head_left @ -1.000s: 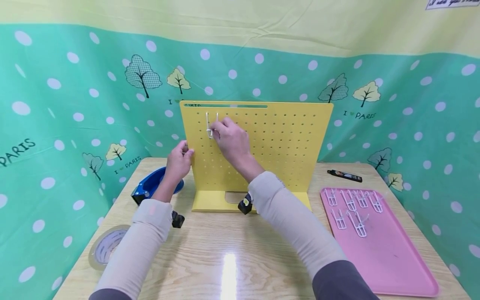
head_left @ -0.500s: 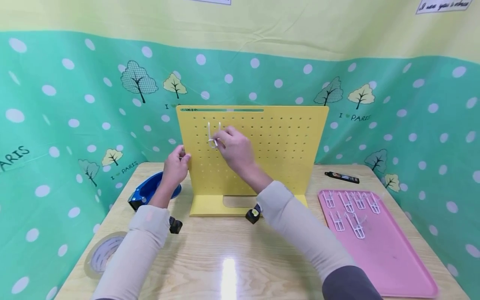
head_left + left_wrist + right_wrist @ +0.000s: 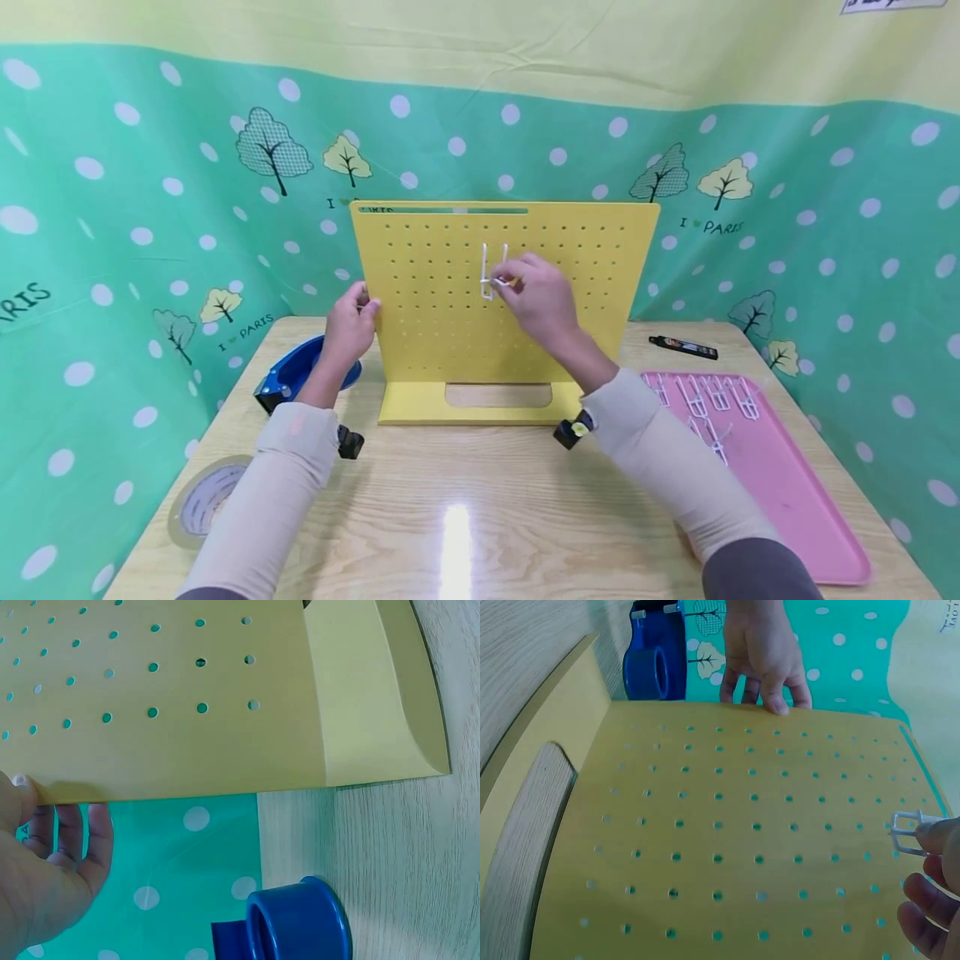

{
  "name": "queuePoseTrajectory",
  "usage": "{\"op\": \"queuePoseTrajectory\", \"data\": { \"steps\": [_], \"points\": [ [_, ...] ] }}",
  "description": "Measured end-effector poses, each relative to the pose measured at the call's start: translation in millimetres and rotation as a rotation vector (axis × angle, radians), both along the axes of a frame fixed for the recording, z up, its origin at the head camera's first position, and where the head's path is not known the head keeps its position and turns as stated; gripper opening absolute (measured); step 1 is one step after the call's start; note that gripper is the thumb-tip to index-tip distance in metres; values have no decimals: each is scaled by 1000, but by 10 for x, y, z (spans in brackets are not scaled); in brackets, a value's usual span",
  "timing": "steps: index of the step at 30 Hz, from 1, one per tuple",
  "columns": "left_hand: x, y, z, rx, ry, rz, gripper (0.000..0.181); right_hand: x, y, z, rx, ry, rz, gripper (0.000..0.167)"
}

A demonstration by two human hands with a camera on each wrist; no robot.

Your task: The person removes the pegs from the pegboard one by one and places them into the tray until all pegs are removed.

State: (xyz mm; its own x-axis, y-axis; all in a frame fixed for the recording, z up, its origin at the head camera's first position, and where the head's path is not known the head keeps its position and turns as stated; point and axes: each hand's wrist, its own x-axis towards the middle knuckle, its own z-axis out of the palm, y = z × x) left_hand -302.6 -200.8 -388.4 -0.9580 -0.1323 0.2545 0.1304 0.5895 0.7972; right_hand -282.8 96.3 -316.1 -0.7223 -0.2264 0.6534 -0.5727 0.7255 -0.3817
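Note:
A yellow pegboard (image 3: 435, 342) stands upright on its base, rows of holes across its face. My left hand (image 3: 351, 327) grips its left edge; in the left wrist view the thumb (image 3: 22, 787) lies on the front and the other fingers go behind. My right hand (image 3: 542, 302) pinches a white wire pegboard hook (image 3: 486, 275) in front of the upper middle of the board. In the right wrist view the hook (image 3: 906, 832) sits between thumb and fingers, close to the board; whether it touches the holes I cannot tell.
A pink tray (image 3: 795, 500) at the right bears several white wire hooks (image 3: 696, 398). Behind it lies a black marker (image 3: 682, 347). At the left are a blue tape dispenser (image 3: 296, 367) and a roll of clear tape (image 3: 197, 508). A patterned curtain (image 3: 555, 142) closes off the back.
My right hand has carried the hook rightward across the board, from near its upper left to its upper middle. The left hand keeps its grip on the edge.

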Motion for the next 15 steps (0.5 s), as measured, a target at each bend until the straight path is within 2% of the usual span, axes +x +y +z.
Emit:
{"op": "queuePoseTrajectory", "data": {
  "steps": [11,15],
  "points": [
    [8,11,-11,-3,-4,6,22,154,770,-85,40,-154,-34,8],
    [-5,-4,2,-3,-3,7,21,203,1091,-84,64,-177,-36,9]
  ]
}}
